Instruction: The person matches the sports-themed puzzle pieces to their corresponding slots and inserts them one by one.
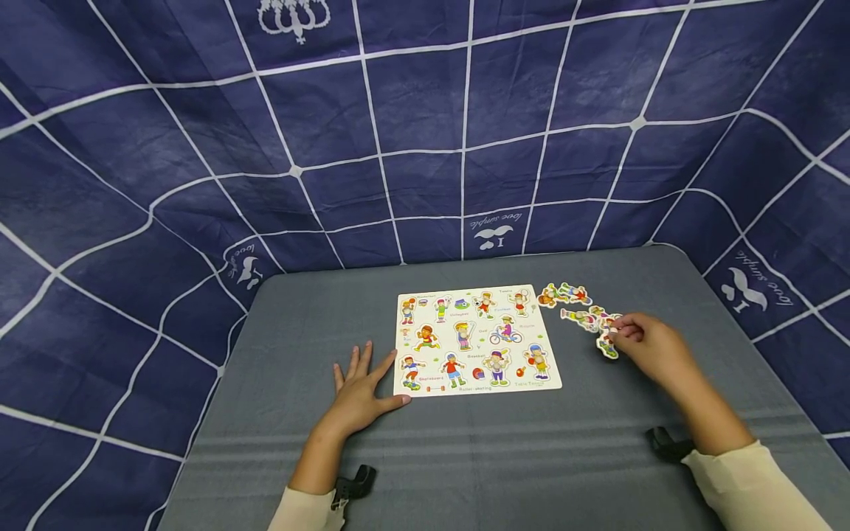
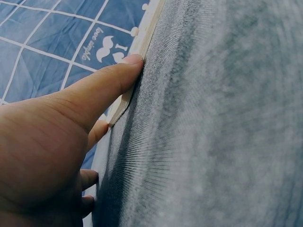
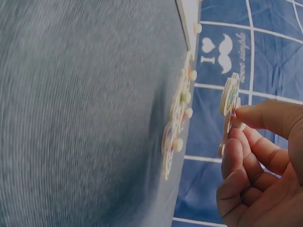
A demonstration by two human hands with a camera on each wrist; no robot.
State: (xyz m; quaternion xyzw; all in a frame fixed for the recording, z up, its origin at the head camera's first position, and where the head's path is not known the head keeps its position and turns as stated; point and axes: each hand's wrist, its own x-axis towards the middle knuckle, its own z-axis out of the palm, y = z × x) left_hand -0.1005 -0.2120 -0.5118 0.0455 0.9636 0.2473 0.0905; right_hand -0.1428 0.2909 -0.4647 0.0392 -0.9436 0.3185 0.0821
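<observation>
A flat puzzle board (image 1: 553, 377) printed with sports figures lies on the grey table. At its lower left corner my left hand (image 1: 355, 402) rests with fingers spread. The left wrist view shows that thumb (image 2: 125, 71) against the board's edge. To the right of the board, my right hand (image 1: 647, 345) pinches a wooden puzzle piece (image 3: 230, 97) between thumb and fingertips. In the right wrist view this piece is raised off the cloth, turned nearly edge-on. Below my fingers in the head view, its green part (image 1: 606, 349) shows; the fingertips hide the rest.
Several loose knobbed puzzle pieces lie right of the board, among them a figure piece (image 1: 575, 293), another (image 1: 550, 296) beside it, and one (image 1: 579, 317) close to my right hand. Blue curtains (image 1: 425, 125) with white lines surround the grey tabletop (image 1: 478, 450).
</observation>
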